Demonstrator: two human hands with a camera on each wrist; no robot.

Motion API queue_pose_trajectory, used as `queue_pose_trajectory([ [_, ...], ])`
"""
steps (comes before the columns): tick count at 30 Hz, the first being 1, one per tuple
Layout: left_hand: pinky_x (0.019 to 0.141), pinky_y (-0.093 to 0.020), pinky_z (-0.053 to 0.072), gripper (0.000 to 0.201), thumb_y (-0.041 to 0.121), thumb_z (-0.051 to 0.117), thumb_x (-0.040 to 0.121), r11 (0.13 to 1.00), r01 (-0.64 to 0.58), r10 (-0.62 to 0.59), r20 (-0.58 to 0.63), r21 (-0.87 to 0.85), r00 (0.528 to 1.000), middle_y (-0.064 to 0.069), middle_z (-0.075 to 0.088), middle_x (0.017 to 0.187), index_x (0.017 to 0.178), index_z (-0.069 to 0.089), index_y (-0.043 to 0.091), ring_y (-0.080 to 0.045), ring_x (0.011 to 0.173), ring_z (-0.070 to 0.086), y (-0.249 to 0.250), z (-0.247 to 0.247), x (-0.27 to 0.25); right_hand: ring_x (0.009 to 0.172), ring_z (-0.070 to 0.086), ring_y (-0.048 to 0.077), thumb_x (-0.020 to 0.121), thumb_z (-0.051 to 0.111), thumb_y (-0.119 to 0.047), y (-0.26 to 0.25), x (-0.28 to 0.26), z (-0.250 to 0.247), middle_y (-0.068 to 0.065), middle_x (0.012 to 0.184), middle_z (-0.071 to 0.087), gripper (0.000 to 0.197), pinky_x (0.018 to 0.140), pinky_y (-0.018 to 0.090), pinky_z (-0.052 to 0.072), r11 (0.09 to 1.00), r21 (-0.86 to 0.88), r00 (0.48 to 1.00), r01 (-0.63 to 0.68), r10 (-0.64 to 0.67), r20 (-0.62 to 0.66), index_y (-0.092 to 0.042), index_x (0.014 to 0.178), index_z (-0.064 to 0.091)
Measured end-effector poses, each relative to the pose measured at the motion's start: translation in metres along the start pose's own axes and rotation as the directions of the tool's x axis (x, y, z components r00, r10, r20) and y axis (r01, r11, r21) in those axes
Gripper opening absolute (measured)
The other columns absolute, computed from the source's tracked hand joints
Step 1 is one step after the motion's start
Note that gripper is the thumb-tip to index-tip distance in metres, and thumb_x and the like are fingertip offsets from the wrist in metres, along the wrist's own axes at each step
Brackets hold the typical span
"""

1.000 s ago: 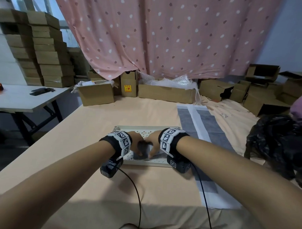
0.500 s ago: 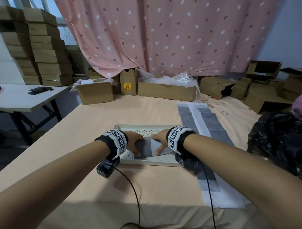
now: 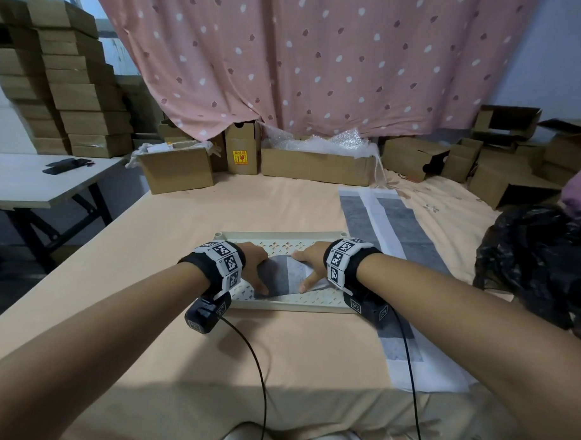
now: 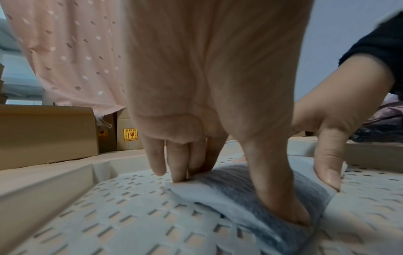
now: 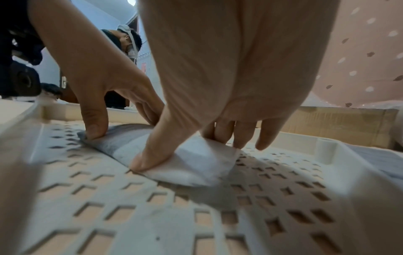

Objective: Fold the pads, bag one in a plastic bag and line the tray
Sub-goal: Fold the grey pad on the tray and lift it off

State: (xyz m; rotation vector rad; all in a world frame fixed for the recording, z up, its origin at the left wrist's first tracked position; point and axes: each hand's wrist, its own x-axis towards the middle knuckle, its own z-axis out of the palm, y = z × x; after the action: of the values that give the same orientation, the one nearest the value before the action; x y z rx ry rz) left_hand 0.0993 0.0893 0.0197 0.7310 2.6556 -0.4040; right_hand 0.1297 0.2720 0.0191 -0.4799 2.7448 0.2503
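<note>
Folded grey-and-white absorbent pad (image 3: 285, 276) in perforated cream plastic tray (image 3: 289, 305) — left hand (image 3: 255, 264) and right hand (image 3: 309, 257) pinch its ends; release risks it springing open.

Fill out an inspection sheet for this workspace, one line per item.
Surface: peach sheet covers it.
Job's things: folded pad lies in the perforated tray; an unfolded pad lies flat beside it.
Clutter: black plastic bag at the right edge.
Hands: left hand and right hand both pinch the folded pad.
Cables: black cables run from both wrist cameras.
Surroundings: cardboard boxes, pink dotted curtain, side table.
</note>
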Motion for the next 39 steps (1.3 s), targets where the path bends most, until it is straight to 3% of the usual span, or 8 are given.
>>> queue_pose_trajectory([
  [11, 0.104, -0.039, 0.043, 0.081, 0.054, 0.071, 0.074, 0.998, -0.021, 0.020, -0.008, -0.051, 1.000, -0.007, 0.057, 0.134, 0.138, 0.045, 0.013, -0.028, 0.122, 0.054, -0.004, 0.002, -0.012, 0.145, 0.026, 0.022, 0.071, 0.078, -0.049, 0.014, -0.004, -0.008, -0.006, 0.160, 0.021, 0.103, 0.118, 0.039, 0.024, 0.977, 0.209, 0.993, -0.039, 0.014, 0.120, -0.032, 0.153, 0.016],
  [16, 0.106, -0.037, 0.042, 0.082, 0.050, 0.077, 0.070, 0.997, -0.041, 0.040, -0.005, -0.067, 0.999, -0.004, 0.057, 0.135, 0.137, 0.046, 0.016, -0.026, 0.123, 0.054, -0.007, 0.004, -0.008, 0.142, 0.032, 0.018, 0.071, 0.084, -0.032, 0.023, 0.002, -0.014, -0.009, 0.157, 0.027, 0.102, 0.117, 0.033, 0.025, 0.968, 0.247, 0.982, -0.049, 0.002, 0.189, -0.031, 0.152, 0.021],
  [22, 0.098, -0.035, 0.048, 0.076, 0.051, 0.080, 0.065, 0.999, -0.036, 0.036, 0.016, -0.008, 0.999, -0.004, 0.064, 0.122, 0.127, 0.055, 0.013, -0.026, 0.112, 0.060, 0.000, -0.004, -0.003, 0.143, 0.029, 0.021, 0.076, 0.079, -0.032, 0.016, -0.001, -0.016, -0.004, 0.159, 0.022, 0.100, 0.117, 0.035, 0.024, 0.981, 0.190, 0.982, -0.044, 0.008, 0.189, -0.028, 0.153, 0.016],
  [24, 0.096, -0.035, 0.049, 0.071, 0.052, 0.078, 0.067, 0.999, -0.017, 0.018, 0.034, -0.031, 0.999, -0.004, 0.064, 0.118, 0.123, 0.056, 0.013, -0.026, 0.109, 0.060, 0.001, -0.011, -0.006, 0.137, 0.040, 0.022, 0.073, 0.081, -0.024, 0.014, -0.004, -0.022, -0.002, 0.157, 0.029, 0.100, 0.111, 0.039, 0.037, 0.978, 0.204, 0.977, -0.052, 0.008, 0.212, -0.030, 0.152, 0.021],
  [27, 0.083, -0.031, 0.044, 0.057, 0.055, 0.068, 0.077, 0.994, 0.019, -0.018, 0.010, -0.112, 1.000, -0.007, 0.060, 0.107, 0.112, 0.058, 0.011, -0.024, 0.094, 0.055, -0.001, -0.022, -0.008, 0.100, 0.061, 0.020, 0.075, 0.068, 0.000, 0.008, -0.012, -0.033, 0.002, 0.137, 0.057, 0.084, 0.079, 0.032, 0.056, 0.969, 0.246, 0.978, -0.034, -0.020, 0.210, -0.028, 0.147, 0.037],
  [31, 0.078, -0.032, 0.044, 0.056, 0.051, 0.068, 0.079, 0.989, 0.043, -0.044, -0.004, -0.139, 0.999, -0.010, 0.066, 0.106, 0.111, 0.063, 0.006, -0.025, 0.087, 0.056, 0.004, -0.019, -0.001, 0.121, 0.054, 0.025, 0.077, 0.054, -0.001, -0.003, -0.018, -0.036, 0.004, 0.140, 0.052, 0.069, 0.102, 0.042, 0.048, 0.966, 0.258, 0.992, -0.025, -0.008, 0.127, -0.019, 0.143, 0.043],
  [35, 0.077, -0.034, 0.050, 0.043, 0.053, 0.068, 0.075, 0.982, 0.052, -0.048, 0.025, -0.180, 0.999, -0.005, 0.065, 0.087, 0.089, 0.063, 0.012, -0.022, 0.076, 0.056, 0.004, -0.012, 0.003, 0.128, 0.048, 0.025, 0.080, 0.051, 0.000, -0.003, -0.023, -0.029, 0.004, 0.144, 0.049, 0.069, 0.106, 0.038, 0.042, 0.962, 0.272, 0.998, -0.031, 0.015, 0.062, -0.021, 0.145, 0.040],
  [39, 0.083, -0.033, 0.046, 0.042, 0.042, 0.063, 0.085, 0.951, 0.062, -0.052, 0.040, -0.303, 0.998, -0.012, 0.068, 0.107, 0.105, 0.063, 0.005, -0.020, 0.088, 0.056, 0.003, -0.011, -0.007, 0.117, 0.053, 0.027, 0.088, 0.053, -0.007, 0.009, -0.026, -0.021, 0.012, 0.146, 0.043, 0.070, 0.087, 0.027, 0.044, 0.934, 0.347, 0.994, -0.085, 0.104, -0.037, -0.016, 0.151, 0.024],
])
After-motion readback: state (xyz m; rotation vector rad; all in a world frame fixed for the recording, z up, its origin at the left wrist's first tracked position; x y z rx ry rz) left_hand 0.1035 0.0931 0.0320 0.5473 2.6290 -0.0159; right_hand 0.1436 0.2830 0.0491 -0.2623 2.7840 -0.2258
